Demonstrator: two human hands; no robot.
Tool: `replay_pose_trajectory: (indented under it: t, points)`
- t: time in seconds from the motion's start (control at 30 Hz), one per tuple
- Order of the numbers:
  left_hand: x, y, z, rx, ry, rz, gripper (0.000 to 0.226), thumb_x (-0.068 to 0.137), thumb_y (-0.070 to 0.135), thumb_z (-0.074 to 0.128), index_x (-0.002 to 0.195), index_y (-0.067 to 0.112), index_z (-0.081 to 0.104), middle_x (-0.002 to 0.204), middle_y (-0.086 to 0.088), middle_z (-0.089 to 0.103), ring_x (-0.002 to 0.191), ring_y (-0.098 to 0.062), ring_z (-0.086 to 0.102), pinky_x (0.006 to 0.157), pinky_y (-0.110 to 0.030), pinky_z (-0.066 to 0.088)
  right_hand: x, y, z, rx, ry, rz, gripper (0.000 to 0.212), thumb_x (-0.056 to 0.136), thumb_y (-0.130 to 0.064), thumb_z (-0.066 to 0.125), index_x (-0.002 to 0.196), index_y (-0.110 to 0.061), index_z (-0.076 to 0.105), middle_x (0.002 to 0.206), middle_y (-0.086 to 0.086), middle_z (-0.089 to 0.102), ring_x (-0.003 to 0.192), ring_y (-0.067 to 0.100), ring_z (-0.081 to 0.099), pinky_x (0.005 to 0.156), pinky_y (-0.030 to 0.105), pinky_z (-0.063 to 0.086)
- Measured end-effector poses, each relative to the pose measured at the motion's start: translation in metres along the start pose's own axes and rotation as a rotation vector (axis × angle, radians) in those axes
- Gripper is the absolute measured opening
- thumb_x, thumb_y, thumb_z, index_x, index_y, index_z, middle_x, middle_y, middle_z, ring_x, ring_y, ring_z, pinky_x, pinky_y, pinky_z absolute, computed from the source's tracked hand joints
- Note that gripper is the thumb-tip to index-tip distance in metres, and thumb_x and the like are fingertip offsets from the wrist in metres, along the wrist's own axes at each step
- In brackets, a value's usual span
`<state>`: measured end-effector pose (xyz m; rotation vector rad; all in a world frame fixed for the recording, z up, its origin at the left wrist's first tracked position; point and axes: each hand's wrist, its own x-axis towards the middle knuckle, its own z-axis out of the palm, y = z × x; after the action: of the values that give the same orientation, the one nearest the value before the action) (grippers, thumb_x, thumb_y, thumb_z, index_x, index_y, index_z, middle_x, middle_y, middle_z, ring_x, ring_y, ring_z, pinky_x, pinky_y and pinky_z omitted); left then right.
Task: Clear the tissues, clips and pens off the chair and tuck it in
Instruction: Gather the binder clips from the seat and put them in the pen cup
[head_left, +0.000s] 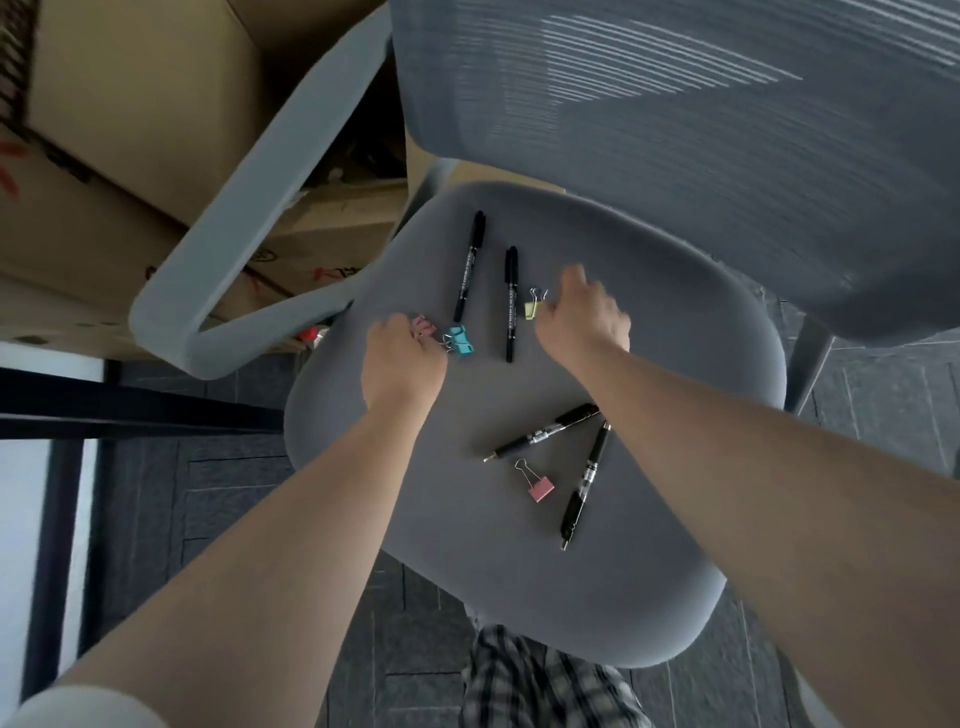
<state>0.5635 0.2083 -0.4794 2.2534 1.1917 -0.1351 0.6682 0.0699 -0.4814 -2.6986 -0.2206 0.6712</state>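
A grey office chair seat (649, 545) carries pens and binder clips. My left hand (402, 358) is closed on a pink clip (423, 327), next to a teal clip (461, 340). My right hand (584, 322) pinches a yellow clip (534, 306) by its wire handle. Two black markers (470, 265) (511, 304) lie between my hands. Nearer me lie two black gel pens (545, 431) (584, 486) and another pink clip (540, 487). No tissues are visible.
The mesh chair back (701, 130) rises at the upper right and a grey armrest (244, 218) loops at the left. Cardboard boxes (130, 104) stand behind the armrest. A dark table bar (130, 410) crosses at the left. Dark tiled floor lies below.
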Motion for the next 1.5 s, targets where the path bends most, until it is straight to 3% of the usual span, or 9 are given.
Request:
replay_pose_trajectory:
  t: [0.27, 0.4, 0.57, 0.7, 0.77, 1.03, 1.13, 1.33, 1.5]
  points:
    - [0.026, -0.013, 0.018, 0.02, -0.087, 0.108, 0.047, 0.098, 0.013, 0.039, 0.143, 0.021, 0.031, 0.133, -0.017, 0.035, 0.083, -0.029, 0.049, 0.081, -0.038, 0.048, 0.021, -0.007, 0.03, -0.03, -0.113, 0.022, 0.036, 0.099, -0.036, 0.042, 0.125, -0.011, 0.038, 0.124, 0.017, 0.044, 0.104, 0.039, 0.056, 0.075, 0.04, 0.039]
    - [0.027, -0.02, 0.03, 0.189, -0.121, 0.197, 0.04, 0.095, 0.007, 0.043, 0.134, 0.011, 0.037, 0.138, -0.019, 0.027, 0.098, -0.04, 0.057, 0.076, -0.04, 0.046, 0.022, -0.004, 0.037, 0.001, -0.08, 0.046, 0.031, 0.097, -0.024, 0.044, 0.122, -0.007, 0.038, 0.122, 0.017, 0.045, 0.101, 0.039, 0.057, 0.07, 0.037, 0.038]
    - [0.019, -0.012, 0.026, 0.252, -0.168, 0.111, 0.041, 0.085, -0.009, 0.046, 0.123, 0.004, 0.035, 0.131, -0.02, 0.032, 0.084, -0.042, 0.054, 0.066, -0.04, 0.039, 0.017, -0.002, 0.031, 0.031, -0.103, 0.076, 0.041, 0.088, -0.027, 0.058, 0.119, -0.007, 0.041, 0.124, 0.014, 0.047, 0.105, 0.036, 0.056, 0.072, 0.036, 0.04]
    - [0.015, -0.01, 0.013, 0.185, -0.186, 0.094, 0.025, 0.095, 0.005, 0.035, 0.12, 0.004, 0.039, 0.121, -0.02, 0.041, 0.081, -0.039, 0.051, 0.067, -0.038, 0.039, 0.006, 0.001, 0.023, 0.14, -0.09, 0.098, 0.021, 0.08, -0.028, 0.057, 0.093, -0.012, 0.055, 0.115, 0.01, 0.052, 0.087, 0.033, 0.06, 0.065, 0.031, 0.041]
    - [0.014, -0.009, 0.008, 0.126, -0.131, 0.128, 0.02, 0.099, 0.012, 0.032, 0.112, 0.002, 0.043, 0.11, -0.02, 0.047, 0.081, -0.037, 0.051, 0.068, -0.036, 0.038, -0.005, 0.004, 0.019, 0.187, -0.087, 0.114, 0.027, 0.081, -0.027, 0.056, 0.103, -0.011, 0.055, 0.114, 0.007, 0.052, 0.084, 0.03, 0.054, 0.068, 0.031, 0.041]
    - [0.01, 0.002, 0.01, 0.178, -0.294, 0.238, 0.052, 0.088, 0.047, 0.058, 0.128, 0.017, 0.042, 0.115, -0.014, 0.056, 0.096, -0.033, 0.06, 0.071, -0.032, 0.042, -0.068, 0.026, 0.019, 0.07, -0.293, 0.031, 0.007, 0.085, -0.023, 0.053, 0.089, -0.018, 0.049, 0.086, -0.004, 0.051, 0.081, 0.025, 0.051, 0.063, 0.027, 0.039]
    - [0.01, -0.004, 0.019, 0.26, -0.335, 0.262, 0.045, 0.088, 0.04, 0.06, 0.121, 0.015, 0.043, 0.113, -0.015, 0.059, 0.092, -0.033, 0.061, 0.067, -0.033, 0.042, -0.088, 0.034, 0.029, -0.023, -0.402, -0.032, 0.028, 0.083, -0.038, 0.064, 0.079, -0.018, 0.045, 0.077, -0.003, 0.051, 0.077, 0.024, 0.052, 0.061, 0.028, 0.042]
    - [-0.007, -0.018, 0.03, 0.353, -0.303, 0.333, 0.036, 0.094, 0.028, 0.053, 0.119, 0.005, 0.039, 0.111, -0.022, 0.057, 0.092, -0.04, 0.058, 0.065, -0.036, 0.038, -0.112, 0.046, 0.046, -0.28, -0.442, -0.177, 0.06, 0.072, -0.057, 0.072, 0.107, -0.013, 0.051, 0.108, 0.003, 0.048, 0.092, 0.03, 0.06, 0.065, 0.034, 0.043]
    - [-0.018, -0.02, 0.037, 0.368, -0.29, 0.37, 0.025, 0.091, 0.016, 0.05, 0.111, 0.004, 0.038, 0.097, -0.019, 0.053, 0.075, -0.034, 0.046, 0.061, -0.036, 0.037, -0.121, 0.052, 0.055, -0.353, -0.422, -0.211, 0.051, 0.085, -0.037, 0.065, 0.124, -0.009, 0.045, 0.121, 0.009, 0.051, 0.101, 0.034, 0.062, 0.071, 0.038, 0.048]
